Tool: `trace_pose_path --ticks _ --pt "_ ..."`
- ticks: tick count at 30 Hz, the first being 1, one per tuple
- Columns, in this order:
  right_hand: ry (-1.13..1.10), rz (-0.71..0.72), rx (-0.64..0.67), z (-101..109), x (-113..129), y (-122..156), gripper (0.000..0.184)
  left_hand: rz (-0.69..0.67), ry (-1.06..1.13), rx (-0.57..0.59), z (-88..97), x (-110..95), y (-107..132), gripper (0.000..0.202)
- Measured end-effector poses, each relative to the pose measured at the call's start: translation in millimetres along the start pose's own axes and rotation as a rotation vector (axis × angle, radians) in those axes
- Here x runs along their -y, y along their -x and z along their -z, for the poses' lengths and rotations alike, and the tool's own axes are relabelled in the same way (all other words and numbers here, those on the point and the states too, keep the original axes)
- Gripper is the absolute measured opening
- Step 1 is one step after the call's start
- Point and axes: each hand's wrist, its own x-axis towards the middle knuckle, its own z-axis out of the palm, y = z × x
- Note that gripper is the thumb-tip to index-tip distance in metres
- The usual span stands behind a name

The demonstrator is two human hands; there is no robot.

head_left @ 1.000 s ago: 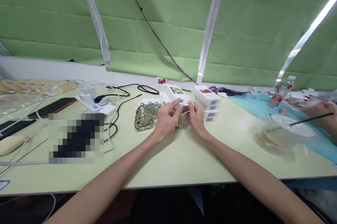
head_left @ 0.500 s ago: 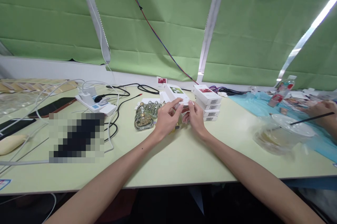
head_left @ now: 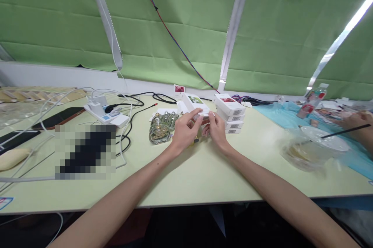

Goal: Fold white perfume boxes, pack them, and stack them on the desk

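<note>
My left hand (head_left: 184, 132) and my right hand (head_left: 215, 129) meet at the middle of the pale green table (head_left: 186, 178). Both pinch the near end of a small white box (head_left: 196, 104) with a green and white picture on its top face. Something yellowish shows under my left fingers, too hidden to name. Several glass perfume bottles (head_left: 161, 129) stand just left of my left hand. A stack of white boxes with red pictures and barcodes (head_left: 230, 114) sits just right of my right hand.
A white power strip (head_left: 105, 114) with tangled cables, and dark phones (head_left: 60, 117), lie at the left. At the right are a clear lidded bowl (head_left: 313, 149), a plastic bottle (head_left: 313, 99), a blue sheet, and another person's hand (head_left: 357, 121) with a black stick.
</note>
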Motion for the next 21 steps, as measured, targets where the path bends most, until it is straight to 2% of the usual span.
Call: trace_pose_path --ticks 21 --pt "0.003 0.013 0.002 0.2 -2.7 -1.1 0.051 -0.008 0.008 0.004 0.2 1.5 -0.2 0.040"
